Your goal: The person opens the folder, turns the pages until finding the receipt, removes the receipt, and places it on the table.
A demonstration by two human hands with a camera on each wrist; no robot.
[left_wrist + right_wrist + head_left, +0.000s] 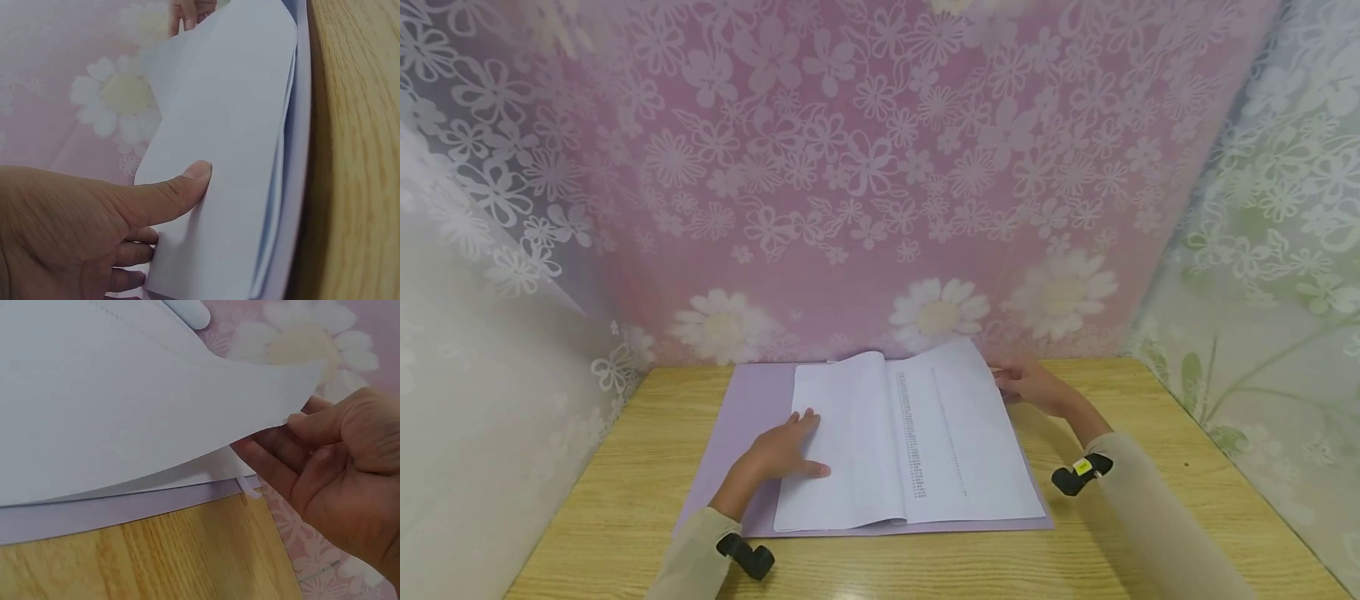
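A lilac folder (747, 417) lies open on the table, with white sheets on both halves. My left hand (781, 450) rests on the blank left-hand pages (850, 433), its thumb stretched across them, as the left wrist view shows close up. At the far right corner, my right hand (1037, 387) pinches the edge of a printed page (977, 442) between thumb and fingers. That corner bends upward off the stack in the right wrist view, where the lifted page (156, 406) stands apart from the sheets beneath. Columns of small print run down it, too small to read.
The wood-grain table (617, 500) extends on both sides of the folder and in front of it. A floral pink curtain (850, 208) hangs right behind the folder's back edge. Pale floral curtains (1285, 350) close off the sides.
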